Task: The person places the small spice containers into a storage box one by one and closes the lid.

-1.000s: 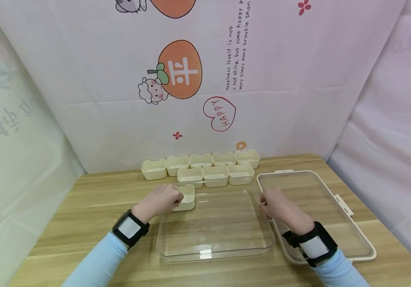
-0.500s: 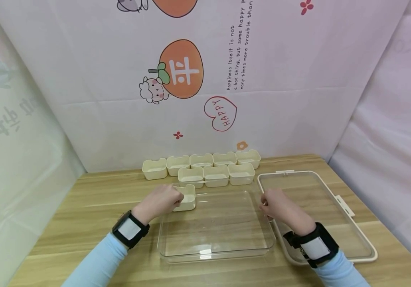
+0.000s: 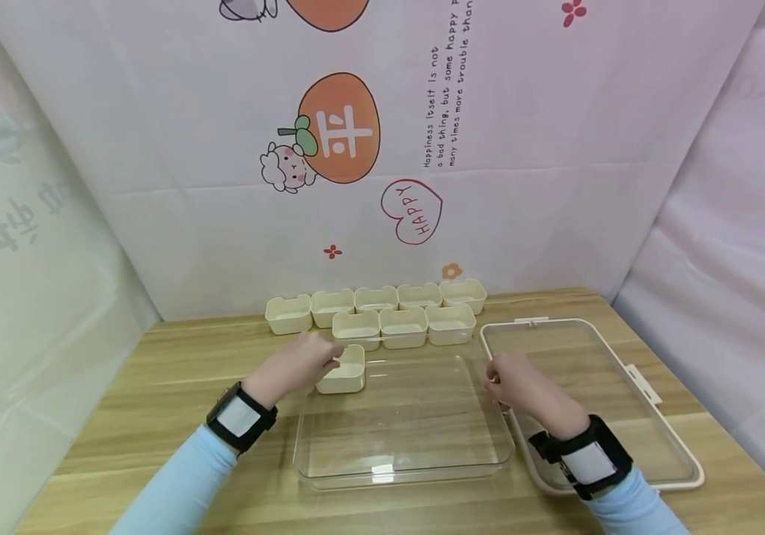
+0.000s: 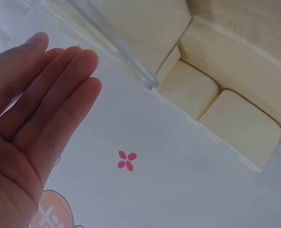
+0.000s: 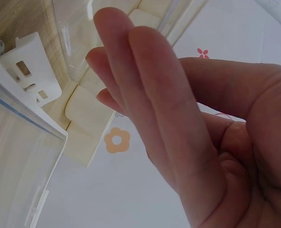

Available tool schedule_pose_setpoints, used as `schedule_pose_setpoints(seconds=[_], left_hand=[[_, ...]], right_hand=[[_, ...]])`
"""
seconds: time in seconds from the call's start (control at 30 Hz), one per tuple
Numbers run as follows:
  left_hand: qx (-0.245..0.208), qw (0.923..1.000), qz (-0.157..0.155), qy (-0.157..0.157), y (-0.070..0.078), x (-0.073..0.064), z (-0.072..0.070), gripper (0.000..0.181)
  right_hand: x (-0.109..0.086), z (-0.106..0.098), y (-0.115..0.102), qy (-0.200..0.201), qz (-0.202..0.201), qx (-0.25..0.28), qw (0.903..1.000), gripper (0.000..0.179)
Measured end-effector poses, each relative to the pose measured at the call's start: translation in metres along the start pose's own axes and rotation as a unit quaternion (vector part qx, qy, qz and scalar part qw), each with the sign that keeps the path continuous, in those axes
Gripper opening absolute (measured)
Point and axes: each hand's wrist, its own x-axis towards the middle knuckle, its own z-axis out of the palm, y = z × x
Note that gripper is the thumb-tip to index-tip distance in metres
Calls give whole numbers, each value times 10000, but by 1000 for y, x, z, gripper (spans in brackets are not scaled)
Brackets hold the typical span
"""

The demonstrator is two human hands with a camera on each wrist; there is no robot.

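Note:
A clear plastic box [image 3: 396, 475] lies between my hands in the head view. One cream bin [image 3: 342, 383] stands in its back left corner. Just above and left of that bin is my left hand [image 3: 294, 365]; in the left wrist view its fingers [image 4: 64, 104] are extended, with nothing between them and the thumb. My right hand [image 3: 523, 390] is by the box's right wall, overlapping the lid [image 3: 613, 401] in the head view. Its fingers [image 5: 164, 95] look loosely extended and hold nothing in the right wrist view.
Several more cream bins [image 3: 402, 328] stand in two rows behind the box, near the cloth backdrop [image 3: 523, 223]. The lid, clear with a cream frame and a side latch [image 3: 643, 383], lies flat at the right. Wooden tabletop [image 3: 175, 394] extends to the left.
My left hand has let go of the cream bin in the box's corner and lifted slightly up and left. My right hand has barely moved.

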Motion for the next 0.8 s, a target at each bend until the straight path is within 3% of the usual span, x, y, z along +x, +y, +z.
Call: schedule_pose_setpoints(seconds=[0.23,0.33,0.8], left_hand=[[472,9980,225,361,-8,14,-3,23],[594,9971,290,369,-11,21,-3,21],[489,9983,71,-300,-28,53,-4,22]], right_hand=[[-1,-1,-2,4,-1,-43,10000,15],[-2,-2,-2,8,1,-42,10000,14],[0,0,0,-85,187,114,9997,10]])
